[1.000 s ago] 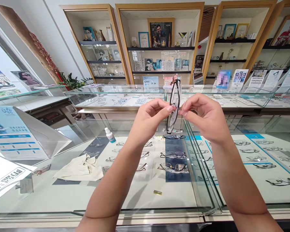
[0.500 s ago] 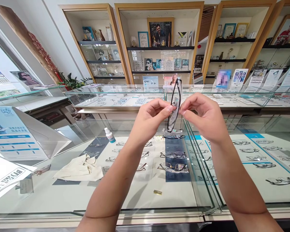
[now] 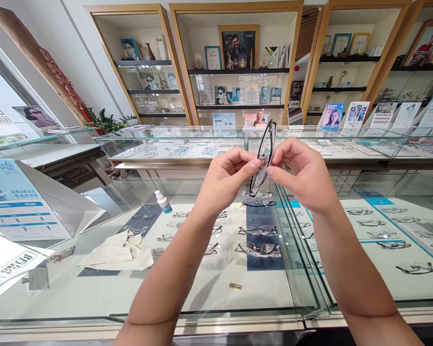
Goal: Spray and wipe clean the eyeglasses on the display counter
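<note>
A pair of dark-framed eyeglasses (image 3: 259, 182) is raised above the glass counter, turned on end and seen nearly edge-on. My left hand (image 3: 228, 174) pinches it near the bridge between thumb and fingers. From the other side, the curled fingers and thumb of my right hand (image 3: 301, 172) meet the eyeglasses at about the same height. The fingers hide the middle of the frame, so the nose pads are hard to make out. Below, a cream cloth (image 3: 117, 252) lies crumpled on the counter's left side, with a small white spray bottle (image 3: 163, 202) standing behind it.
Several eyeglasses (image 3: 259, 230) lie in rows in the glass display case (image 3: 187, 315). A small gold-coloured piece (image 3: 235, 286) is near the front. A folded price stand (image 3: 21, 202) occupies the left. Across the aisle is another glass counter (image 3: 180, 163) before tall wooden shelves (image 3: 192, 72).
The eyeglasses have turned slightly, with their upper end shifting right. My right hand's thumb and fingers have moved a little against the frame. My left hand keeps its pinch.
</note>
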A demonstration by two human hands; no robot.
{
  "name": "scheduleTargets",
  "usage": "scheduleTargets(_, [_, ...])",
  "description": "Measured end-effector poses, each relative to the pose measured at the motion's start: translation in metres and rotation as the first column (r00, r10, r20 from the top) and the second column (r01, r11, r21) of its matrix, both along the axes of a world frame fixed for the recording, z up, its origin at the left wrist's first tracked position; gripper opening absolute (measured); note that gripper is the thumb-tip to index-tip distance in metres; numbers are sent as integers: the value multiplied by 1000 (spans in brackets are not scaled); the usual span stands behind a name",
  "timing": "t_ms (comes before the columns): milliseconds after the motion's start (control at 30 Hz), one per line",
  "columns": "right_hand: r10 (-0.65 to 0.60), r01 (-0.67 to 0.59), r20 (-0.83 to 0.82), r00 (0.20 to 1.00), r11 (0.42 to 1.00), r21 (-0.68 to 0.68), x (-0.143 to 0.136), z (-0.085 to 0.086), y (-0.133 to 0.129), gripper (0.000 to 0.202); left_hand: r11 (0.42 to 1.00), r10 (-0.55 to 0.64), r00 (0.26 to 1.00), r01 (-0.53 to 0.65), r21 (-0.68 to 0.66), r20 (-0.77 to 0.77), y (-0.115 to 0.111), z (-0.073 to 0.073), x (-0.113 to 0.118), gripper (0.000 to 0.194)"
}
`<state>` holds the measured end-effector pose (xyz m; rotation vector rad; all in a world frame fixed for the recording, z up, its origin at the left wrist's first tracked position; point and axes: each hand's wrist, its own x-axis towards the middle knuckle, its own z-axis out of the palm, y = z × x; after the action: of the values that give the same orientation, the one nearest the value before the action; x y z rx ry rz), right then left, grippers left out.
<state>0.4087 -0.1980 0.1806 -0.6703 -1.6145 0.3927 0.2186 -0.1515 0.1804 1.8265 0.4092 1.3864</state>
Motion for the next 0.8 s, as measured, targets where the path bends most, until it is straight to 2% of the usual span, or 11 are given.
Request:
scheduleTargets(300, [-42, 42, 14, 999, 999, 9, 1, 0, 1, 25, 1000, 23, 1000, -23, 9, -12, 3, 0, -3, 37])
scheduleTargets(600, [-260, 257, 14, 965, 960, 115, 5, -3, 5, 21, 993, 91, 994, -86, 83, -64, 14, 2, -15, 31])
scheduleTargets(800, [-309, 300, 30, 951, 939, 171, 15, -1, 7, 13, 986, 124, 984, -108, 124, -126, 25, 8, -34, 33])
